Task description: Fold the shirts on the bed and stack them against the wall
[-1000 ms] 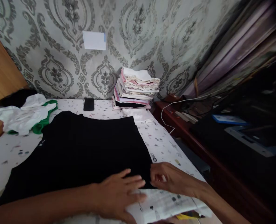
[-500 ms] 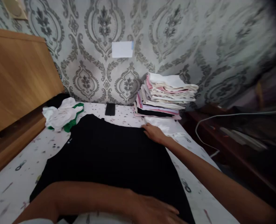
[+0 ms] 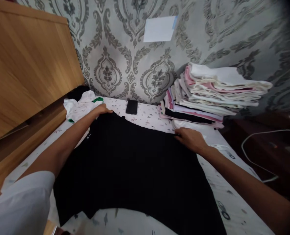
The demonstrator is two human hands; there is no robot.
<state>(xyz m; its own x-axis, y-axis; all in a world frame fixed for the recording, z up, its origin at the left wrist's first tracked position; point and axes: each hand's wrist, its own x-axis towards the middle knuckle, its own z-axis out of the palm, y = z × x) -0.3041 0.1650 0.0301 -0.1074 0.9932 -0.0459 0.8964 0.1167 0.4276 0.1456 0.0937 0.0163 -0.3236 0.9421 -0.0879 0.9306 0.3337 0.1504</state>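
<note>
A black garment [image 3: 135, 166] lies spread over the patterned white sheet [image 3: 148, 119], its near edge curved. At its far left corner, my left hand [image 3: 102, 110] pinches the cloth beside a small heap of white clothes [image 3: 82, 106]. The fingers of my right hand [image 3: 190, 138] are closed on the garment's far right edge, just in front of a tall stack of folded clothes [image 3: 215, 91]. A small pale label mark shows on the garment near my left forearm.
A black phone [image 3: 131, 107] lies near the wall between the heap and the stack. Wooden furniture [image 3: 32, 55] stands at the left. A white cable [image 3: 252, 134] curves over dark furniture at the right. A white paper [image 3: 160, 29] is on the wall.
My left hand has gone from the near edge to the garment's far left corner and taken hold of it. My right hand still holds the far right edge. The view has shifted left and closer.
</note>
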